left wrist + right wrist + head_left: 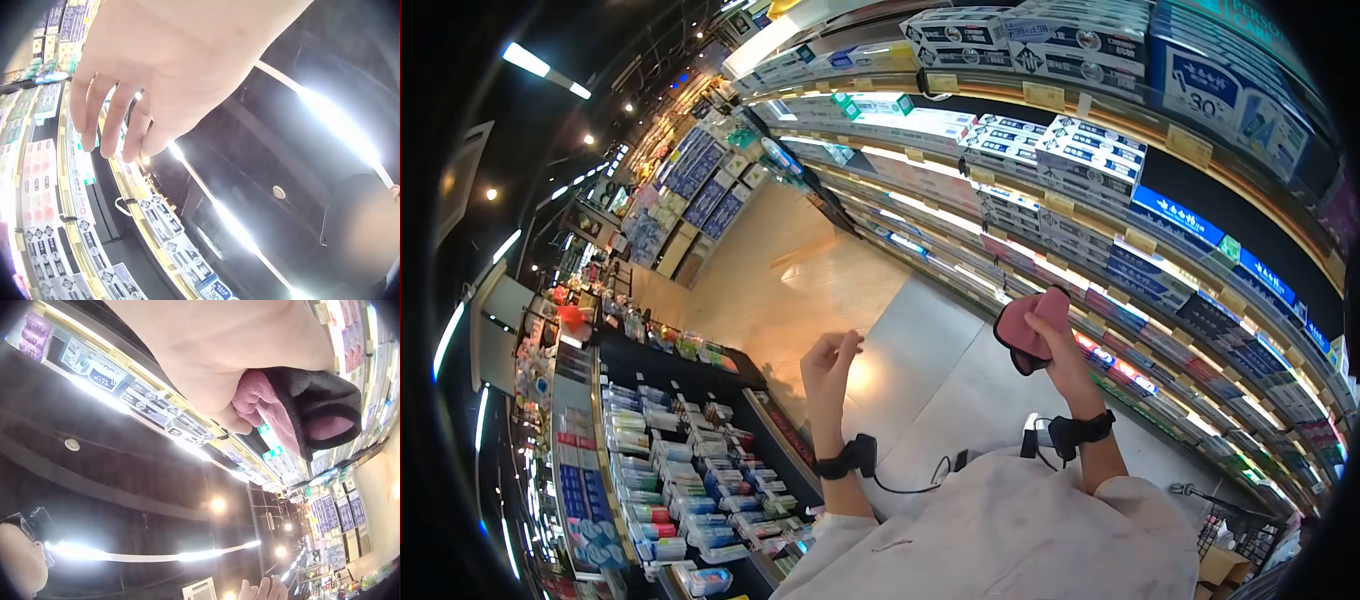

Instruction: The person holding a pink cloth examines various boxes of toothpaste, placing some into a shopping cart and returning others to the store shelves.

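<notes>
My right hand (pixel 1060 352) grips a folded pink cloth with black edging (pixel 1013 328), thumb laid over its pink face. In the right wrist view the cloth (pixel 278 415) looks soft and fuzzy, bunched within the fingers, with a dark loop of it hanging past the hand. My left hand (pixel 828 378) is raised over the aisle and holds nothing; its fingers bend loosely. Seen from the left wrist, the fingers of that hand (pixel 156 69) hang relaxed and slightly apart. Both hands are well apart from each other, in front of the body.
Tall shelves of boxed goods (pixel 1090 155) run along the right, with price tags on their edges. To the left stands a low rack of small packages (pixel 700 470). Tiled floor (pixel 925 345) lies between them. A dark wire basket or cart (pixel 1238 530) with a carton sits at lower right.
</notes>
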Demonstrator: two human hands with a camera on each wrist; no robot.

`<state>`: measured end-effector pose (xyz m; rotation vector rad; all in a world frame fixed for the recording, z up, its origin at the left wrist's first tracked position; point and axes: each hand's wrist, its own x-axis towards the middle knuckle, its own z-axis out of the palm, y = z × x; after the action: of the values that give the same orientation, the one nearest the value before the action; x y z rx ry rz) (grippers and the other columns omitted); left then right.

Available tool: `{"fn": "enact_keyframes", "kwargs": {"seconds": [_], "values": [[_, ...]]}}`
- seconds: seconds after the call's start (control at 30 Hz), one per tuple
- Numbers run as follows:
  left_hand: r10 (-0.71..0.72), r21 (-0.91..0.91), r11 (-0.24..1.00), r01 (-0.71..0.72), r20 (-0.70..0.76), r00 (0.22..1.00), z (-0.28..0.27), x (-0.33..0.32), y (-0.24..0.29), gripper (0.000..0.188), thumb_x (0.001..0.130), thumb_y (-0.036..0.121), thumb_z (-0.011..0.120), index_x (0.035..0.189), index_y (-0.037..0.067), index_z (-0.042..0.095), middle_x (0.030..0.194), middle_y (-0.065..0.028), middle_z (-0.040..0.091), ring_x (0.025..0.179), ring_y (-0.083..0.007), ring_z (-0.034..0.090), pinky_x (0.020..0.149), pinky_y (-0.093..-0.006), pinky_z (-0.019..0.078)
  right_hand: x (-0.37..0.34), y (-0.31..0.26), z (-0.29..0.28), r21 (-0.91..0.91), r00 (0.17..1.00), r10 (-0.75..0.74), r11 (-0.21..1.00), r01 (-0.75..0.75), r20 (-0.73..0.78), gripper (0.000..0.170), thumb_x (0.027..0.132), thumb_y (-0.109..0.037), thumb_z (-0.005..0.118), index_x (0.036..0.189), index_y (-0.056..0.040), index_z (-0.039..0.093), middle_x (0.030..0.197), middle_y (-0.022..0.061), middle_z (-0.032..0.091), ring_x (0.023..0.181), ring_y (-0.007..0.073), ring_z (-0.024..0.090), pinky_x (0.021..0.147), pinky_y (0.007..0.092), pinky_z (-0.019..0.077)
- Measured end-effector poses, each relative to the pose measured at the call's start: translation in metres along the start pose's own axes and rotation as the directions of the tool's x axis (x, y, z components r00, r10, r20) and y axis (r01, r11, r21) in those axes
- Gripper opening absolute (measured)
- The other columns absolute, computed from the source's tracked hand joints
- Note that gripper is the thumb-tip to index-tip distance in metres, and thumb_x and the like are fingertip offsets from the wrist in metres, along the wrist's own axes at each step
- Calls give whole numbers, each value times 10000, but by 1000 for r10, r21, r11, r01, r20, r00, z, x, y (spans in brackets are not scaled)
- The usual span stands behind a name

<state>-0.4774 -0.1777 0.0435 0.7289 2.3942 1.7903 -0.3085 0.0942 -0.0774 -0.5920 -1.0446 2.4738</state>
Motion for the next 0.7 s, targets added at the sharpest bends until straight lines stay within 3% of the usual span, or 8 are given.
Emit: {"fn": "enact_keyframes", "kwargs": {"seconds": [0.3,0.37,0.4,0.47,0.57,0.6,0.67,0.7], "values": [[293,128,929,-348,322,900,55,278,-67,307,1005,238,632,1028,-60,699,937,-132,728,894,-187,691,817,-310,532,65,-36,0,-130,1000,13,991,-10,23,429,939,-216,724,1316,-97,557,1188,-2,601,1121,117,578,937,289,475],[381,349,791,-503,362,851,73,350,-74,335,980,236,648,1137,-61,655,1054,-217,697,998,-316,687,857,-372,536,72,-36,-4,-177,997,-9,984,-4,-71,433,940,-200,721,1325,-96,553,1192,-2,592,1132,118,568,939,286,474],[623,398,549,-735,391,677,82,397,-93,367,958,197,647,1220,-57,606,1144,-276,648,1124,-415,615,912,-443,518,74,-33,-4,-192,992,-32,981,8,-124,435,941,-193,719,1330,-96,551,1194,-1,588,1138,119,563,940,285,473],[646,408,569,-714,316,695,111,462,-90,359,940,191,652,1187,-64,597,1151,-299,625,1164,-436,569,927,-495,492,85,-29,3,-136,959,-130,986,98,-251,455,947,-179,708,1357,-89,532,1219,7,587,1170,138,565,964,306,476],[728,462,354,-813,410,550,138,554,-110,307,923,204,689,1104,-35,623,1131,-270,622,1050,-459,588,845,-500,492,101,-21,22,-42,895,-216,975,217,-391,485,956,-179,695,1388,-70,507,1248,28,593,1188,158,578,991,339,482],[534,560,412,-719,492,688,149,586,-123,331,906,254,712,1047,-34,634,1050,-306,642,984,-462,610,810,-521,487,107,-16,32,-24,885,-220,973,231,-409,486,955,-184,697,1388,-68,507,1250,29,594,1186,158,580,990,338,484],[288,566,519,-640,589,755,162,617,-114,436,919,379,676,1042,-38,657,996,-318,662,959,-458,634,832,-516,498,126,-9,52,-2,872,-227,968,251,-433,490,955,-193,699,1387,-63,508,1256,33,595,1181,157,583,989,336,486],[358,513,531,-675,586,727,166,627,-119,493,924,433,645,1059,-41,662,1007,-313,670,973,-451,641,854,-508,501,136,-2,54,-7,876,-168,983,185,-451,489,951,-207,706,1378,-62,515,1259,32,598,1182,155,583,984,330,486]]}}
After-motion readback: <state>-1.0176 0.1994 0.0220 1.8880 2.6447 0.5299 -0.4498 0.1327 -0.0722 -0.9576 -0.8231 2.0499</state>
